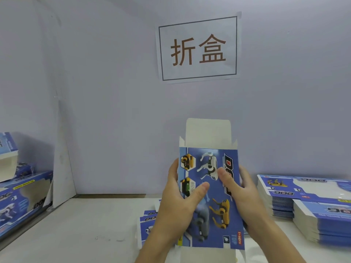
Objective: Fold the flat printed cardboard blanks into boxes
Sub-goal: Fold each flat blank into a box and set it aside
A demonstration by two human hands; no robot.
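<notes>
Head view: both hands are seen from above, raised in front of a pale wall.
Left hand (pixel 176 204): curled round the left edge of a blue printed box (pixel 210 198), with the thumb laid across the printed front and the fingers hidden behind.
Right hand (pixel 241 194): the right edge of the same box is gripped, thumb on the front near the black lettering, fingers wrapped round the back.
Box: held upright above the table, clear of it; toy dogs in white, yellow and grey are printed on the front. A white top flap (pixel 208 132) stands up open, with small side flaps at either corner. A white flap hangs open at the bottom as well.
Table (pixel 76 230): white; a few flat blanks (pixel 148 219) lie just behind the left wrist.
Stacks of blanks (pixel 307 205): two tall piles are set at the right, side by side.
Folded boxes (pixel 20 198): piled at the far left edge of the table.
Sign (pixel 198 48): a white sheet with two large brown characters is fixed to the wall above.
</notes>
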